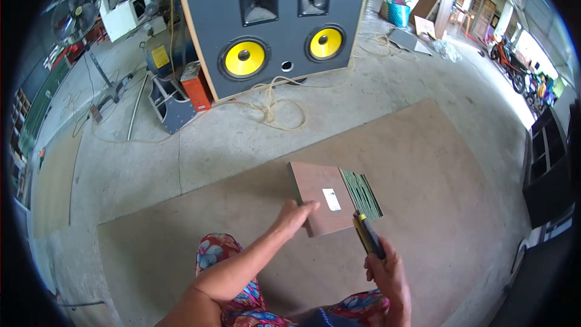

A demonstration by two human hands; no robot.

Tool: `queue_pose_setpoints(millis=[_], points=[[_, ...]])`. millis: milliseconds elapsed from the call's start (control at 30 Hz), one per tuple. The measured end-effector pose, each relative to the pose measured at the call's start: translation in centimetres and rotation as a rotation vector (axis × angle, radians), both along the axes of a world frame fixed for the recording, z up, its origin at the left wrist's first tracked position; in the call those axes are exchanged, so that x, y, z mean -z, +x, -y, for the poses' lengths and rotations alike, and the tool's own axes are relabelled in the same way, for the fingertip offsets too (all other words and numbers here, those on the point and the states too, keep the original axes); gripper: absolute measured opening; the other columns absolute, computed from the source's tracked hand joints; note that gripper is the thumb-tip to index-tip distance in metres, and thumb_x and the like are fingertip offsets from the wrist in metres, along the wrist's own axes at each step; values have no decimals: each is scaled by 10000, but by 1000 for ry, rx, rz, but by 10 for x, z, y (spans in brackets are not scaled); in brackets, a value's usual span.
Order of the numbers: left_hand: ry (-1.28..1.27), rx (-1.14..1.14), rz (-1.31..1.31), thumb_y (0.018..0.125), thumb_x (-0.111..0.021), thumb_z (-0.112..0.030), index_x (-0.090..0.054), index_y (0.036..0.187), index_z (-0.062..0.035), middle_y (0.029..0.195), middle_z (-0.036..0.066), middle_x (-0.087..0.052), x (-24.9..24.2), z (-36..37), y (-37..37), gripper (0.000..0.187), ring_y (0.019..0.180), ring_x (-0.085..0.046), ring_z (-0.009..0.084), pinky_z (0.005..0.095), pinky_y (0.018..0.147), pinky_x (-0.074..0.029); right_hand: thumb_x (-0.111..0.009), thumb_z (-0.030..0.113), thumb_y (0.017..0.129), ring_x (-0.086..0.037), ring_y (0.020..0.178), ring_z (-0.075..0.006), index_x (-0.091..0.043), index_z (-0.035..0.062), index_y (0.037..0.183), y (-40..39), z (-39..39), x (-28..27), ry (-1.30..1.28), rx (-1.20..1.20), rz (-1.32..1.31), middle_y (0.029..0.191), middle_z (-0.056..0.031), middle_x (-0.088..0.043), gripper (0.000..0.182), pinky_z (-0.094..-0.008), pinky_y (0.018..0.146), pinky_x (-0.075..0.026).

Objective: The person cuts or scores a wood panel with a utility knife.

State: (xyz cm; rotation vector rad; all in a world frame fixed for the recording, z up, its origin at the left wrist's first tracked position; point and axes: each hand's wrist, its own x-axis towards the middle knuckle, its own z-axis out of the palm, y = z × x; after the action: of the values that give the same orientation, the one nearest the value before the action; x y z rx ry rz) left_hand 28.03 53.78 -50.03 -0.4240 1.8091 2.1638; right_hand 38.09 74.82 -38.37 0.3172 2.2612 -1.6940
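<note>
My left hand (295, 215) presses spread on the thin, stiff panel (321, 203); right hand (387, 272) fists the light utility knife (368, 236), gripped mid-handle.

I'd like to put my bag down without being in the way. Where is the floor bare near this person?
The big brown board is bare right of the small panel that the left hand presses, and left of the knee. The right hand holds a knife. It is crowded by the speaker, with rope and a red can.
</note>
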Motion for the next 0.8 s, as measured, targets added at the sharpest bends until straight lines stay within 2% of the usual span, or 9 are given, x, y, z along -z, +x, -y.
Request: queue_pose_setpoints(millis=[133,167,267,300,400,467,567,667,800], points=[[-112,-5,102,727,-611,-267,-620,852,54,716,72,-600,-11,-6,13,344,664,-553,147,295,567,-445,-433,28,809,-465,474,-68,-421,4,1180,-16,32,16,-94,-36,-10,623,-22,-490,371,-197,433,-382],[-121,-8,-21,736,-605,-278,-606,780,46,661,41,-571,-3,-6,17,327,599,-506,111,289,510,-409,-427,30,814,-467,478,-71,-415,4,1187,-20,40,26,-181,31,-21,631,-23,-489,375,-199,437,-384],[-224,56,64,743,-604,-288,-575,709,48,618,31,-547,-3,-5,24,339,572,-470,90,292,497,-382,-418,26,821,-467,481,-75,-401,12,1202,-20,41,47,49,137,-39,647,-21,-493,382,-198,441,-386],[-126,73,176,740,-627,-238,-593,824,31,753,35,-571,-10,-4,27,284,663,-503,94,268,569,-411,-430,32,829,-465,492,-74,-392,19,1212,-19,39,51,110,175,-11,641,-13,-484,385,-203,448,-391],[-28,-58,177,755,-616,-259,-578,690,31,603,23,-537,-11,-9,39,300,579,-470,88,287,524,-384,-446,31,832,-462,504,-71,-398,33,1214,-25,48,60,-12,333,22,643,-8,-476,386,-210,453,-397],[21,-113,258,760,-613,-232,-584,698,24,624,27,-547,-34,-11,38,265,591,-477,88,279,535,-391,-460,-23,800,-473,585,-81,-418,88,1202,-23,50,67,129,257,36,690,-8,-477,419,-227,503,-413],[-60,-101,267,764,-607,-215,-580,701,25,640,17,-556,-51,-13,45,250,597,-478,82,275,540,-397,-463,-23,796,-496,593,-116,-424,81,1188,-15,55,71,33,351,65,701,-39,-505,408,-261,526,-426],[-114,-112,246,772,-598,-206,-574,696,24,635,9,-554,-57,-19,52,243,597,-474,75,274,536,-398,-427,3,835,-458,541,-66,-407,56,1207,-10,61,74,132,333,-9,694,-3,-484,376,-215,477,-396],[-196,-99,165,779,-599,-223,-566,692,25,635,18,-562,-61,-23,56,265,603,-478,76,279,539,-409,-493,45,817,-575,682,-246,-417,82,1196,0,72,71,275,360,40,820,-146,-566,388,-346,613,-455]])
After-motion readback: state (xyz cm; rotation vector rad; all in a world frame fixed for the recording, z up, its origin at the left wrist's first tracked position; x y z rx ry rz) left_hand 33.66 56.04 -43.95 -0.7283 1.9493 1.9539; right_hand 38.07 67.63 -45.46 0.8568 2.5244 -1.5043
